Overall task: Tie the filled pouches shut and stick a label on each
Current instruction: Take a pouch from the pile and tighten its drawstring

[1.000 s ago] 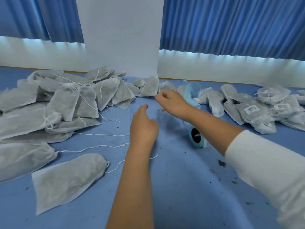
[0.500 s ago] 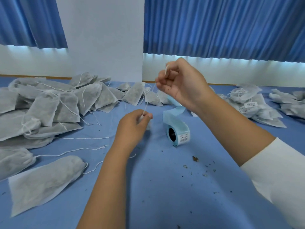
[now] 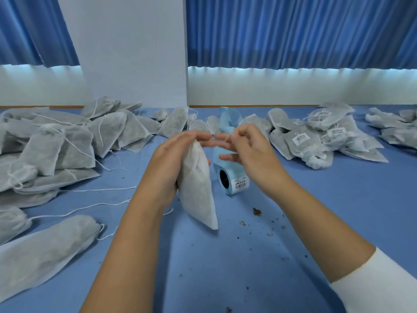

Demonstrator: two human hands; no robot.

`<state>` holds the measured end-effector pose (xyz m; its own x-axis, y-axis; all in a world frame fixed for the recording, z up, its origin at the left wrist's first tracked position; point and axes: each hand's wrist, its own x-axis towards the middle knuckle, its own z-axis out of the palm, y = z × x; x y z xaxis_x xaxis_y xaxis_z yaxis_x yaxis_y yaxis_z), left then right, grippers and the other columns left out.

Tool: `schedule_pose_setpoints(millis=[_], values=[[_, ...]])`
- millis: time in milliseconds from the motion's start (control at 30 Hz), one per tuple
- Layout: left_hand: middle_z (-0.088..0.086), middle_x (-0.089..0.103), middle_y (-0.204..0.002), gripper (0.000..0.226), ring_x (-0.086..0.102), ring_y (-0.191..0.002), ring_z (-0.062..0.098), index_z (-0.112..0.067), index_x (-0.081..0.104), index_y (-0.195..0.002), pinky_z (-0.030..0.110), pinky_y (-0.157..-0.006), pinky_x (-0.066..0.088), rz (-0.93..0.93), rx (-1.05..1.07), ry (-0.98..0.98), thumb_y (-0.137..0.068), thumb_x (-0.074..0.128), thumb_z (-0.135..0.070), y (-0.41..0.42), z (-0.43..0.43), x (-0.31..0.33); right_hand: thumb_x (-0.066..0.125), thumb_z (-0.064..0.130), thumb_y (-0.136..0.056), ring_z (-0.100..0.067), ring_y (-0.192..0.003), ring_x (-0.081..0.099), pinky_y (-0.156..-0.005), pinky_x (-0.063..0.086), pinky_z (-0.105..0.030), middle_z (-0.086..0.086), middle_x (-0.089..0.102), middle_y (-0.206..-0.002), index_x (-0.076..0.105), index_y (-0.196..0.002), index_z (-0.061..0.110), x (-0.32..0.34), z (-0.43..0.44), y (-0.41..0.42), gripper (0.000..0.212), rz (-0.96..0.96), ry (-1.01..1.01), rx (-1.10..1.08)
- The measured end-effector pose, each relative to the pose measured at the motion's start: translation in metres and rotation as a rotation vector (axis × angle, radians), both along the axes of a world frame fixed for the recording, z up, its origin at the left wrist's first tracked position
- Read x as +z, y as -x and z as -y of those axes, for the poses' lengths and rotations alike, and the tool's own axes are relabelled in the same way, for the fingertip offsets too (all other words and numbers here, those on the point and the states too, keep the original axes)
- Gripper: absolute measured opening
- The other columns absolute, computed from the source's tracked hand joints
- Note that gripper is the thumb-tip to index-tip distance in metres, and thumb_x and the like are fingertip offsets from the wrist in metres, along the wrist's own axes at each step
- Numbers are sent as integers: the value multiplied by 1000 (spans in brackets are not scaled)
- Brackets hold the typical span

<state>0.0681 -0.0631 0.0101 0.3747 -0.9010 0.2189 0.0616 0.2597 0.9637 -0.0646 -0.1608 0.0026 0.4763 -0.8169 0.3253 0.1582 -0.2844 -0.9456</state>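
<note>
My left hand [image 3: 171,159] holds a filled grey-white pouch [image 3: 198,190] upright above the blue table, gripping it near its gathered neck. My right hand [image 3: 246,152] is just to the right of the neck and pinches the pouch's thin white drawstring between thumb and forefinger. Behind the pouch lies a light blue label roll [image 3: 232,179] on its side, its strip trailing away towards the wall. Unlabelled pouches [image 3: 67,141] are heaped on the left. Pouches with white labels [image 3: 316,141] are piled on the right.
A large pouch [image 3: 45,256] lies flat at the near left, with loose strings [image 3: 90,206] running across the blue table [image 3: 225,267]. Dark crumbs [image 3: 257,212] are scattered in front of the roll. A white pillar and blue curtains stand behind.
The pouch has come up off the table into my left hand. My right hand has dropped from head height to beside the pouch neck, holding the string.
</note>
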Motion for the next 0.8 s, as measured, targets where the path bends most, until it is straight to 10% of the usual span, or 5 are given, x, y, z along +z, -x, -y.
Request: schedule_pose_setpoints(millis=[233,400,800], values=[[-22,72,-112,26,63,-116,10,-30,74,-110,34,-108,44,234,80,-144,-98,56,-17,2,3,-8,60,8,-91,-29,-78,62,-76,51,-41,4,65,-85,50,-92,26,-18,-18,10,21,-201,299,-24],[-19,76,-96,19,62,-96,-13,-27,76,-102,-1,-75,41,412,41,-216,-97,59,-18,2,3,-11,62,1,-89,-36,-81,62,-73,49,-27,7,73,-77,52,-92,20,-6,-15,24,22,-91,274,-41],[-3,62,-69,32,57,-60,13,-22,68,-69,32,-76,45,380,-322,-285,-98,55,-26,24,-1,-6,74,9,-84,-17,-78,65,-69,47,-26,1,70,-82,63,-82,21,-6,-12,32,16,-100,305,-57]])
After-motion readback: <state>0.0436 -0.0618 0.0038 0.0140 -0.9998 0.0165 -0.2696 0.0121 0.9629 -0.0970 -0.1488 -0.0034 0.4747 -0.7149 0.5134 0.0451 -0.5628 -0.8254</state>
